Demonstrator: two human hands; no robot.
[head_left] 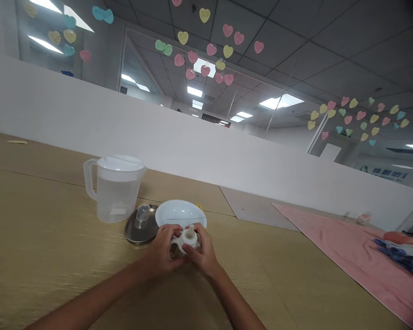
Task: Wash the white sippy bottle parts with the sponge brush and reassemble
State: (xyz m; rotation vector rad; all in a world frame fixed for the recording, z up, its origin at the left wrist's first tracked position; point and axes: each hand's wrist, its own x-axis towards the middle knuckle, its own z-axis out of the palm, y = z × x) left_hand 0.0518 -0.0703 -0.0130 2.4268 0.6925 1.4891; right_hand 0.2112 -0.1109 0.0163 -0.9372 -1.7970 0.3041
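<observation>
A small white baby bottle top (pixel 189 236) with a translucent teat and side handles is between my hands, in front of a white bowl (pixel 181 211). My left hand (pixel 164 250) is closed on its left handle. My right hand (pixel 202 250) grips the white collar from the right, thumb on the front. The lower part of the bottle is hidden by my fingers. Left of my hands lies a round metal tray (pixel 132 233) with a clear dome-shaped cap (pixel 143 213) on it.
A translucent lidded pitcher (pixel 119 190) stands behind the tray to the left. On the right, a pink cloth (pixel 347 247) carries blue and white fabric items (pixel 402 252). A white low wall (pixel 199 151) with glass above runs along the table's back.
</observation>
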